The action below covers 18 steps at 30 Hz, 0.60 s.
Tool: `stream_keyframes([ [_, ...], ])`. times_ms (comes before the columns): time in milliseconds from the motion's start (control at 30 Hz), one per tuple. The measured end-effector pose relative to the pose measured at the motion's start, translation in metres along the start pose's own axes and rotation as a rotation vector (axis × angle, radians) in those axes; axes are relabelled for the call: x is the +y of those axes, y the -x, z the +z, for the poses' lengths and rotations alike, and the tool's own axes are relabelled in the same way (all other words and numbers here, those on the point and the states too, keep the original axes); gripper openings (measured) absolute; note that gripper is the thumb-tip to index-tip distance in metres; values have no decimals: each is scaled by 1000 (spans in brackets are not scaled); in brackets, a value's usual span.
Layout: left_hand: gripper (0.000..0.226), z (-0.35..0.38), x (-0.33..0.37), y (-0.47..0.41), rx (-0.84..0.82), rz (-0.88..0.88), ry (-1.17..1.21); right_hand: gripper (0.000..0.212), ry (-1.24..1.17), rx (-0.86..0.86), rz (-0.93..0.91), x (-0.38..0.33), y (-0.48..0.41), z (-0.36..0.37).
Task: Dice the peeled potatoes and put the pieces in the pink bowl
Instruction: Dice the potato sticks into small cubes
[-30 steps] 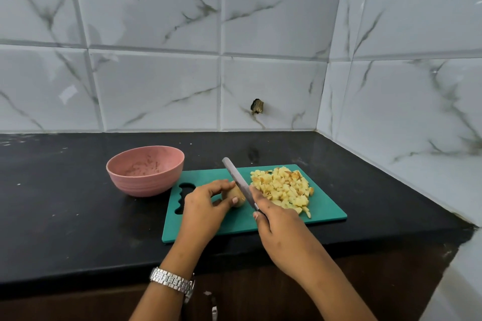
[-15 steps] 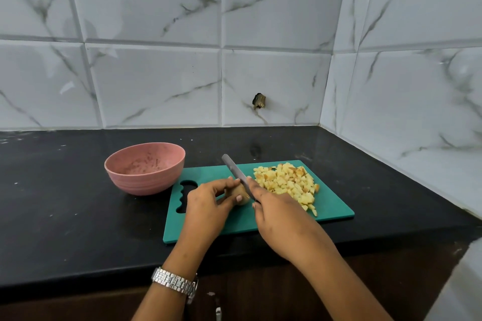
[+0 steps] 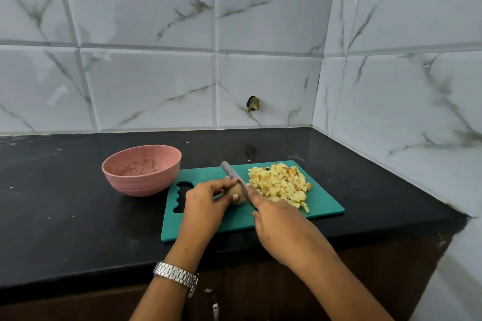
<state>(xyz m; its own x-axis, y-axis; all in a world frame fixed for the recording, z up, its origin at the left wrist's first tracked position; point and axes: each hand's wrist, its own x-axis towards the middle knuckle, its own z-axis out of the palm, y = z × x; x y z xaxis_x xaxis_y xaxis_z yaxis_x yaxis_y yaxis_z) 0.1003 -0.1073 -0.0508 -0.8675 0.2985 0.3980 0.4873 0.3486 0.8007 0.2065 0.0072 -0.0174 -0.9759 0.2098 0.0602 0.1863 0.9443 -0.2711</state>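
On the green board point(image 3: 327, 207), between the two hands: the cutting step in progress. The left hand point(image 3: 206, 202) curls over a small remnant of potato point(image 3: 238, 195), with fingertips and thumb pinching it down. The right hand point(image 3: 277, 225) grips the handle of the knife point(image 3: 233, 176). Its blade points away from the knuckles and lies across the potato, just right of the left fingertips. Immediately right of the blade sits the heap of dice point(image 3: 280, 186), all of it on the board. None shows in the bowl point(image 3: 142, 171), which stands on the counter point(image 3: 65, 203) to the left of the left hand, just beside the board's slotted end, and holds only a smear of residue. Judged stage: late in the dicing, transfer not begun. The next move calls for a straight press down through the remnant, with the left fingertips tucked clear of the edge, since the piece is small. After that the heap wants carrying leftward, past the left hand, into the bowl.
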Motion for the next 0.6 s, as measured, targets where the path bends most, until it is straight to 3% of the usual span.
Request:
stream_keyframes([
  [200, 35, -3, -4, -3, -11, -1, 16, 74, 107, -26, 27, -7, -10, -6],
  [433, 34, -3, -3, -3, 2, 7, 10, 67, 95, -34, 7, -16, -23, -9],
  [600, 34, -2, -3, -3, 26, -11, 37, 75, 107, -68, 22, -6, 9, 6],
])
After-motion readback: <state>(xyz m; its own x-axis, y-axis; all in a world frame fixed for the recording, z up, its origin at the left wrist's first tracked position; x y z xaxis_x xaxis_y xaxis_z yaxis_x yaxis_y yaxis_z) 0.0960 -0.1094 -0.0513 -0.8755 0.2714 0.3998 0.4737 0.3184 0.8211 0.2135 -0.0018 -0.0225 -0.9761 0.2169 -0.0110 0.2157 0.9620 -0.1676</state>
